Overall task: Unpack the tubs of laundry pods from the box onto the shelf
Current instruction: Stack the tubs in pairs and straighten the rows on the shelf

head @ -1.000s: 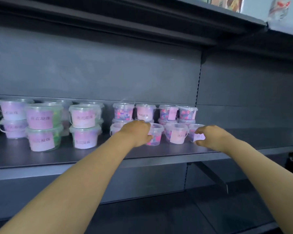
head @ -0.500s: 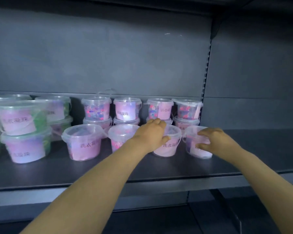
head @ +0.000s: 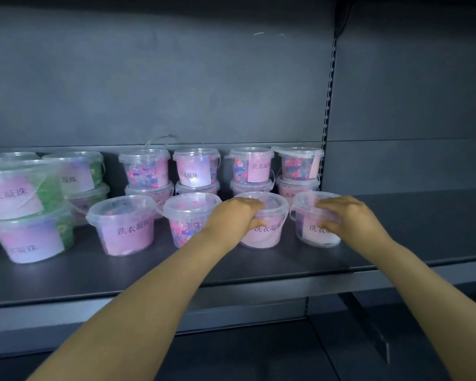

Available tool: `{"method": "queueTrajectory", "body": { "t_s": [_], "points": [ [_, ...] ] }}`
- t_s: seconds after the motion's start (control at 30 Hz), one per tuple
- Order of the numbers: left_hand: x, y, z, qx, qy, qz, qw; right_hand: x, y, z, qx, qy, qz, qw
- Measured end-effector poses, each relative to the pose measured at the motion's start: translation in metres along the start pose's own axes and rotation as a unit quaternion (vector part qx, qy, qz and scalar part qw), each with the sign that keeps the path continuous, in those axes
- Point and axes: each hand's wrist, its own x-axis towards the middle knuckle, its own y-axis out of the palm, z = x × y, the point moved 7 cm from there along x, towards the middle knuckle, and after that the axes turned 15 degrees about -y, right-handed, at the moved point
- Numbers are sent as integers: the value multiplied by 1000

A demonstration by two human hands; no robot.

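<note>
Low in the middle of the frame my left hand (head: 234, 215) curls its fingers (head: 252, 203) round the rim of one tub (head: 261, 236). My right hand (head: 349, 215) grips the end tub (head: 313, 237) just beside it, both standing on the shelf (head: 259, 273). Shoved back too hard, I judge either could knock the two-high stacks (head: 297, 171) behind, where one top lid (head: 297, 153) looks askew. My hands hide both lids, the labels blur, and the box is out of view.
</note>
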Motion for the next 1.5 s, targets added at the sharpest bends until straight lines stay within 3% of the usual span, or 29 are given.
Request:
{"method": "queueTrajectory", "body": {
  "t_s": [0.27,0.57,0.8,0.93,1.13,1.3,1.5],
  "points": [
    [-39,-32,1,-46,11,-19,999,-17,-28,32,24,68,40,997],
    [-105,-118,47,-187,-25,-40,981,-24,-93,117,87,78,-20,993],
    [-126,-195,117,-156,-49,-144,976,7,-94,182,178,35,-79,980],
    [-120,-217,154,-109,-77,-167,977,34,-76,210,154,-2,-73,985],
    [-94,-214,185,-42,-86,-152,984,79,-37,228,108,-63,-33,992],
    [-70,-192,202,-22,-56,-186,981,105,-9,223,35,-113,-17,993],
    [-55,-139,218,-22,-20,-123,992,113,9,210,64,-123,-67,988]
  ]
}}
